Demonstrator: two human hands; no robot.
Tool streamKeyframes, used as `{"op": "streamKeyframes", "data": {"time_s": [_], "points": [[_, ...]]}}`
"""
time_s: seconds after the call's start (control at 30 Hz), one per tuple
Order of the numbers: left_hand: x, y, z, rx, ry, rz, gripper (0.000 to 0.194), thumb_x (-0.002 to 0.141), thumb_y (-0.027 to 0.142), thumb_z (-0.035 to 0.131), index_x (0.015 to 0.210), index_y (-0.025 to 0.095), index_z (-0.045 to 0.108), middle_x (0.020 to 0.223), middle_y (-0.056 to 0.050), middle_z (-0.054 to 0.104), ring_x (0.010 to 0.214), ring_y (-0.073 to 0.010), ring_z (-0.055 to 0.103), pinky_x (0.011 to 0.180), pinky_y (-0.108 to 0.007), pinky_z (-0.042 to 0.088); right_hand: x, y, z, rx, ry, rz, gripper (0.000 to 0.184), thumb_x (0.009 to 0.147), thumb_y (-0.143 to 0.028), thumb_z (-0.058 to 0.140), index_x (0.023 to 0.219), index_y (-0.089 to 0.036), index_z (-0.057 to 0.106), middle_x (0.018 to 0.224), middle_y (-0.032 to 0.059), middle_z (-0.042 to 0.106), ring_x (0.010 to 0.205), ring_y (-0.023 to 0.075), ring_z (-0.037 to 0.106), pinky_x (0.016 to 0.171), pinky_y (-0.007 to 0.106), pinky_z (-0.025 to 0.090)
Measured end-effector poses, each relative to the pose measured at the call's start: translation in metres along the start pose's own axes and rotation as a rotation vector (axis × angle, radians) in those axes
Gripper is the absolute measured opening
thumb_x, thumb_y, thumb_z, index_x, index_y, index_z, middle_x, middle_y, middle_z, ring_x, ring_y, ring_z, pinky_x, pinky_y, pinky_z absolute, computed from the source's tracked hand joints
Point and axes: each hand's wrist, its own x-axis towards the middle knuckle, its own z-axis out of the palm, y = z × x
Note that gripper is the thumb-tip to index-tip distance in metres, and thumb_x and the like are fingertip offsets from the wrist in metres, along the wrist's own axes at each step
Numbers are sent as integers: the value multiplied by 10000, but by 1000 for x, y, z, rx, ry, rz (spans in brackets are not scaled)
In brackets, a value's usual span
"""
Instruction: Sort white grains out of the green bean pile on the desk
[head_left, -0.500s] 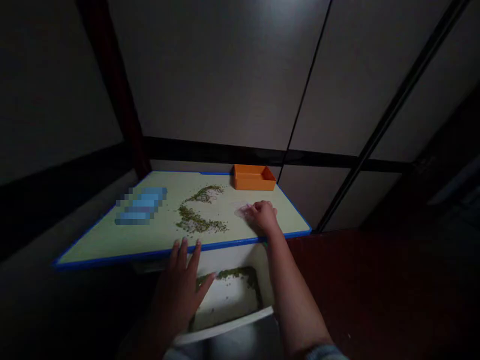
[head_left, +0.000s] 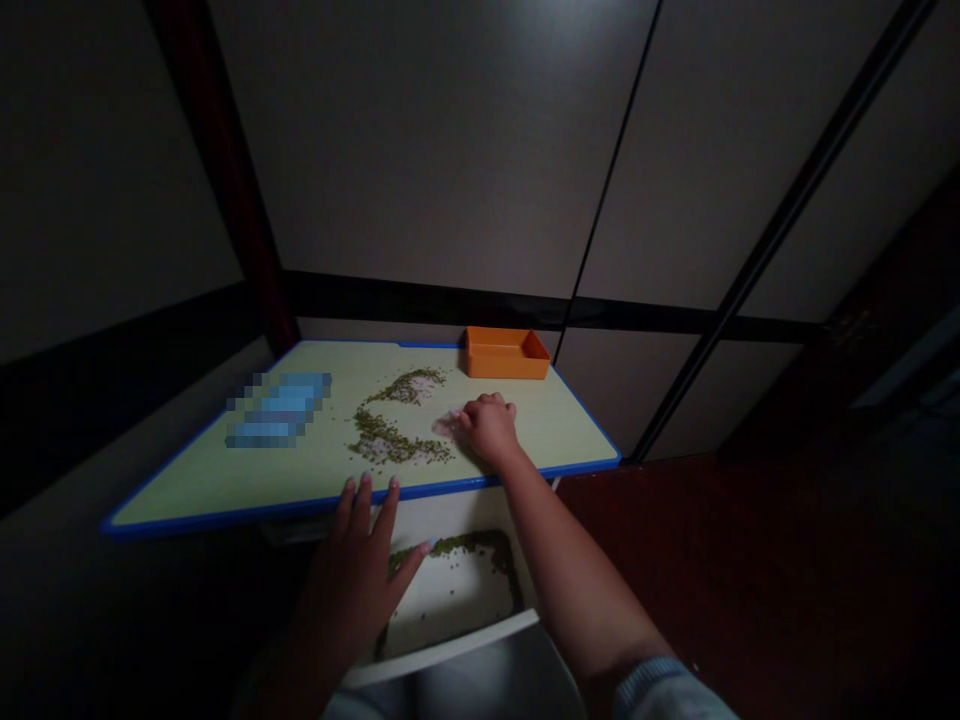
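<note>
My right hand (head_left: 489,428) is closed on a thin clear plastic piece (head_left: 446,427), low over the table, just right of the loose green beans (head_left: 394,441). The beans lie scattered in a curved heap, with pale pinkish bits (head_left: 421,386) among them. My left hand (head_left: 367,565) has its fingers spread, fingertips at the blue front edge of the table and thumb over the open drawer. Inside the white drawer (head_left: 450,655), more green beans line the edges of its floor.
An orange open box (head_left: 507,356) stands at the back right of the pale-topped table (head_left: 247,480). A blurred-out blue item (head_left: 283,408) lies at the left. Behind the table rise cabinet panels (head_left: 420,150); a dark red floor (head_left: 637,560) is at the right.
My right hand has slid left across the table with the plastic piece, closer to the beans. My left hand has stayed nearly in place.
</note>
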Motion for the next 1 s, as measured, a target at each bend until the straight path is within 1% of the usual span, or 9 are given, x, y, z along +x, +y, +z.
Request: {"op": "streamKeyframes", "data": {"time_s": [0.13,0.23,0.4,0.53,0.67,0.8,0.93,1.0], "points": [[0,-1,2,2,4,6,726,849,556,488,1418,107,451,1491,-284,409,1441,-436,303,1032,-553,455,6,-9,6,37,-23,-34,312,991,-385,471,992,-207,727,1091,116,664,1101,262,472,850,381,316],[1,-2,2,0,6,13,716,854,545,485,1413,98,457,1481,-291,415,1438,-443,303,1034,-555,453,8,-10,8,95,-55,-51,302,992,-377,469,976,-212,721,1091,99,667,1104,252,470,843,375,313],[0,-2,2,-1,12,22,733,851,562,487,1427,112,436,1486,-282,411,1442,-434,300,1038,-548,454,6,-3,5,173,-107,-86,277,978,-370,508,898,-210,719,1093,82,664,1117,239,458,851,375,293],[0,-2,1,10,11,34,731,855,557,481,1422,98,440,1474,-302,415,1422,-448,330,1017,-554,466,2,8,2,243,-124,-96,252,960,-355,551,846,-202,715,1088,67,665,1136,233,451,883,383,279],[0,-2,0,20,14,36,734,851,559,485,1416,93,447,1464,-306,426,1410,-458,348,992,-551,482,-3,22,-2,338,-108,-78,240,941,-329,586,787,-195,714,1053,51,679,1126,226,468,912,381,278],[0,-2,1,22,8,32,730,851,560,484,1413,95,451,1466,-303,424,1414,-459,339,997,-554,476,-6,32,-7,392,-78,-105,263,938,-292,582,735,-187,712,984,46,682,1069,211,493,914,359,295],[0,-4,3,9,16,22,732,846,565,490,1404,93,460,1482,-299,410,1426,-448,324,1024,-555,456,-7,35,-10,360,-8,-27,261,930,-297,594,728,-181,712,997,57,681,1092,230,480,912,376,288],[-1,-4,3,-4,9,12,735,839,572,496,1405,103,460,1496,-283,405,1439,-434,308,1035,-554,450,-7,33,-10,355,-16,-35,269,933,-294,589,724,-176,711,982,56,682,1079,223,486,905,364,294]]}}
